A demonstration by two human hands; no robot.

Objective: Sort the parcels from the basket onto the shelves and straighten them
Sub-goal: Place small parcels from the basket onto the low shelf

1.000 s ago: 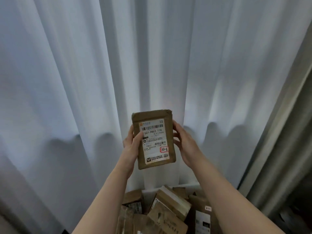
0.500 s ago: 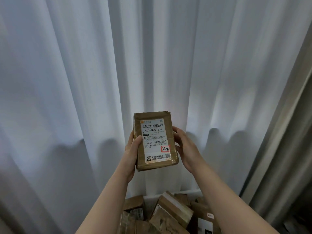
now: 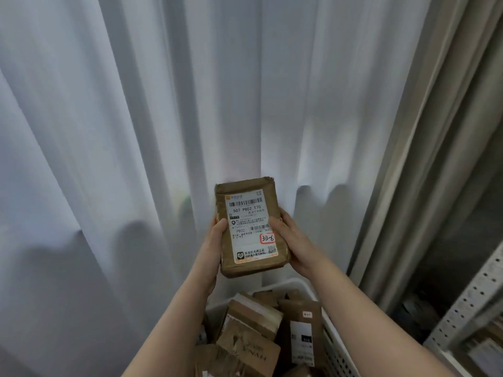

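Both hands hold a brown parcel (image 3: 251, 227) upright at lower centre: left hand (image 3: 213, 248) and right hand (image 3: 290, 240) grip its sides, above the basket (image 3: 336, 346) of parcels (image 3: 253, 330), white curtain (image 3: 136, 131) behind.

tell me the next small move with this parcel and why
Probably carry the parcel rightward to the shelf: left hand and right hand both grip it above the basket, its label with the handwritten 33-6 facing up, so it looks read.
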